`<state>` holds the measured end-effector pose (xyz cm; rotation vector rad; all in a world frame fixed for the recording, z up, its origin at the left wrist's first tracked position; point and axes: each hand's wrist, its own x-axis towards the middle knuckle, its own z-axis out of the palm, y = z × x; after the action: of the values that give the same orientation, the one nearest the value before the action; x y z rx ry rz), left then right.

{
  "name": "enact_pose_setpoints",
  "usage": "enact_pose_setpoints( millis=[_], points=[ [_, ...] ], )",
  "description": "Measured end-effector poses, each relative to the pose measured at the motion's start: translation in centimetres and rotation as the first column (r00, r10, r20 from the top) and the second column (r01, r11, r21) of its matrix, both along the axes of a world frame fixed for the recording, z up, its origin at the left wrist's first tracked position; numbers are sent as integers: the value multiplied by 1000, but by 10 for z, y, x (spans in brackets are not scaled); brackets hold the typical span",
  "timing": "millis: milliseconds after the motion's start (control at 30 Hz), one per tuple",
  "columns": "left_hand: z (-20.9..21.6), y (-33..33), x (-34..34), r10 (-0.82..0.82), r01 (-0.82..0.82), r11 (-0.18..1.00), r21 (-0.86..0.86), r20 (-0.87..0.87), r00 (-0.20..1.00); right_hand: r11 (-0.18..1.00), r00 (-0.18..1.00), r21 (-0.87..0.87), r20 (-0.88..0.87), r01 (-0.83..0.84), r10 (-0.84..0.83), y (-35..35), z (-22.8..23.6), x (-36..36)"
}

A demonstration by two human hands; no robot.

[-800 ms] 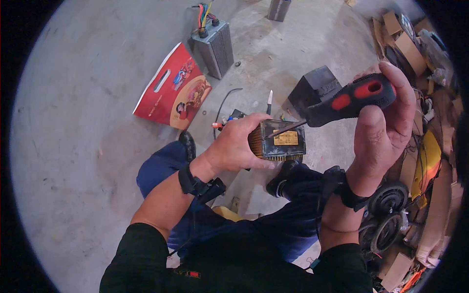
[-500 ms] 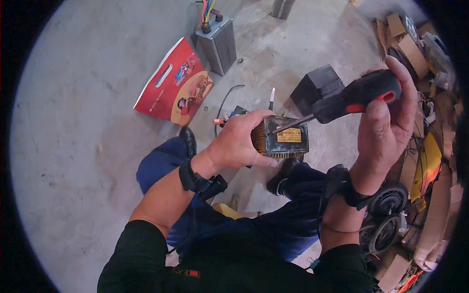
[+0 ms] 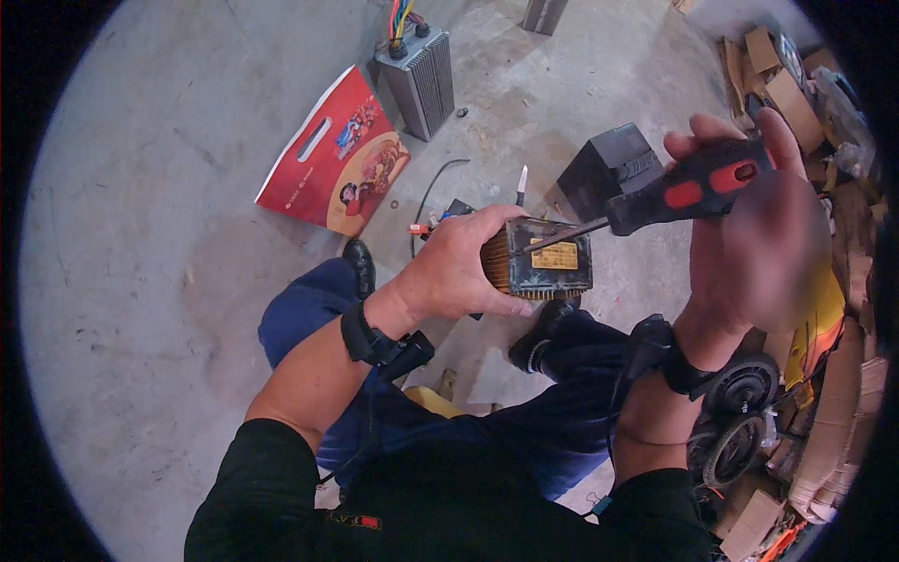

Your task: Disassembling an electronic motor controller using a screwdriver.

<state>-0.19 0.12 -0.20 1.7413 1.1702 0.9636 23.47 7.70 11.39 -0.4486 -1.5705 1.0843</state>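
Note:
My left hand (image 3: 457,267) grips a finned metal controller box (image 3: 562,283) from its left side, thumb below and fingers above. The box's dark end plate, with a yellow label, faces up toward me. In my right hand (image 3: 754,239) is a screwdriver (image 3: 688,195) with a black and red handle, the fingers around its handle end. Its shaft slants down to the left, and the tip meets the end plate near the upper left corner. Any screw under the tip is too small to make out.
Beyond the hands, a small knife (image 3: 522,185), a black box (image 3: 611,170) and a thin black cable (image 3: 423,201) lie on the floor. A red carton bag (image 3: 323,173) and a grey finned box with coloured wires (image 3: 421,89) stand far left. Cardboard and wheels (image 3: 743,386) crowd the right.
The screwdriver handle has turned about its axis, and my right hand has shifted right with its fingers re-placed around the handle. The tip and the held controller box stay nearly in place.

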Motion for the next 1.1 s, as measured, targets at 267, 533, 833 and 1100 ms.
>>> enact_pose_setpoints(
  millis=[267,533,833,1100],
  points=[
    [2,0,0,-2,1,1000,-19,-2,1000,1000,999,-9,27,23,-22,0,0,1],
    [3,0,1,-1,1,1000,-13,11,1000,995,995,-48,-36,-92,91,0,0,1],
    [5,-1,1,6,-6,1000,-21,-10,1000,960,916,-106,-343,-258,208,-1,17,17],
    [5,3,4,-18,22,996,-90,46,999,981,571,143,820,-131,-43,-20,-23,-39]
  ],
)
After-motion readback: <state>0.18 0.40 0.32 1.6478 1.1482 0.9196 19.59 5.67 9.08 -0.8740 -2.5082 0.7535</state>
